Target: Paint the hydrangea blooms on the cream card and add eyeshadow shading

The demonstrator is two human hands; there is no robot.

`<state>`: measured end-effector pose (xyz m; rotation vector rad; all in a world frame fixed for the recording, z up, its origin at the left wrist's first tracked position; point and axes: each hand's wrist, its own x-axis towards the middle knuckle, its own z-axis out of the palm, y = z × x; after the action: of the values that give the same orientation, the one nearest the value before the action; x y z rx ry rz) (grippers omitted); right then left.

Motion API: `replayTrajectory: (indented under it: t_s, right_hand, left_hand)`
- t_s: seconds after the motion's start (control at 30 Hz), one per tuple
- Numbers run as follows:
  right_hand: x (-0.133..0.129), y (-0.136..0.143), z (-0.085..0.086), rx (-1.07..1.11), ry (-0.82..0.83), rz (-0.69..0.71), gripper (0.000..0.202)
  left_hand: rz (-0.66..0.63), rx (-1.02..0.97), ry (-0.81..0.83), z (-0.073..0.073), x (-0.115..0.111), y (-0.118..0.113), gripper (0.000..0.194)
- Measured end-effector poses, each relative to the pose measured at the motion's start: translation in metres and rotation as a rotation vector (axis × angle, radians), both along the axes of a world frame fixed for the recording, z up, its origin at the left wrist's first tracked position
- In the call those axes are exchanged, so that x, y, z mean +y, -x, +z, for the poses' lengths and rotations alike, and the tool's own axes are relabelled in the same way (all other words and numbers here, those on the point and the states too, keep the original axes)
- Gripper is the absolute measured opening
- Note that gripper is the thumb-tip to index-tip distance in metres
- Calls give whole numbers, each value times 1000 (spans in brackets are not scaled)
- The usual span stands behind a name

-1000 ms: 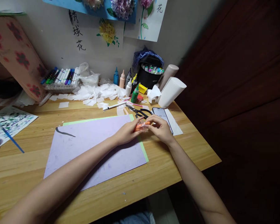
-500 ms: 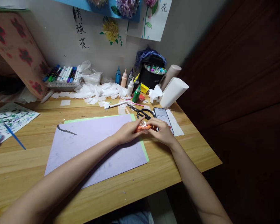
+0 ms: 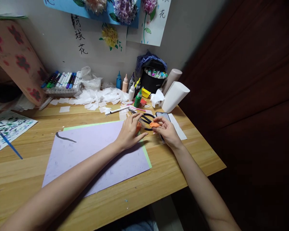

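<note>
Between the thumb and fingertips of my right hand [image 3: 168, 131] is a small soft-looking orange lump, perhaps modelling clay [image 3: 154, 124]. My left hand [image 3: 128, 133] rests over the right edge of the lilac sheet [image 3: 96, 160], thumb and fingers spread apart. Partly hidden beside its fingers is an orange packet in clear wrap [image 3: 138, 126]; whether the hand touches it is unclear. Black-handled scissors [image 3: 148, 119] lie just behind both hands. A phone [image 3: 163, 115] sits partly covered behind my right hand. One dark curved stroke [image 3: 66, 138] marks the sheet's upper left corner.
Paint bottles [image 3: 137, 98], scraps of white paper [image 3: 106, 95] and a marker tray [image 3: 62, 91] line the wall. A black marker case [image 3: 153, 81] and a paper roll [image 3: 175, 96] stand at back right. A painted sheet with a blue brush [image 3: 11, 146] lies at left.
My hands have moved apart. The orange lump is now in my right fingers, while the wrapped orange packet is by my left hand, whose fingers have spread. The view has shifted slightly.
</note>
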<state>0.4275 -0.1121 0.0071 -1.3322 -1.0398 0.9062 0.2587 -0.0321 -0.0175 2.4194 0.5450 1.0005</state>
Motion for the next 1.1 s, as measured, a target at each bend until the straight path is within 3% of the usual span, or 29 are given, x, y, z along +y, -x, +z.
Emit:
replayTrajectory:
  t_s: [0.2, 0.33, 0.43, 0.53, 0.63, 0.77, 0.9, 1.1]
  right_hand:
    - [-4, 19, -7, -178, -74, -95, 33]
    - [-7, 26, -9, -418, -159, -157, 17]
    - [-8, 26, -7, -523, -208, -137, 17]
    - [-8, 25, -5, -494, -221, -119, 27]
    - [-8, 23, -4, -440, -194, -74, 24]
    - [-5, 24, -8, -407, -95, 29, 26]
    - [-4, 24, -11, -390, -56, 44, 27]
    - [-5, 23, -10, -406, -38, 78, 32]
  left_hand:
    - [-158, -47, -87, 0, -4, 0, 43]
    - [-189, -95, 41, 1, -4, 0, 29]
    - [-156, -158, 179, 3, -3, 1, 21]
    - [-44, -197, 306, 4, -1, 2, 22]
    - [26, -221, 402, 5, 1, 1, 25]
    - [-32, -219, 424, 5, 2, 1, 26]
    - [-84, -230, 417, 7, 2, 2, 23]
    - [-64, -288, 509, 4, 2, 2, 22]
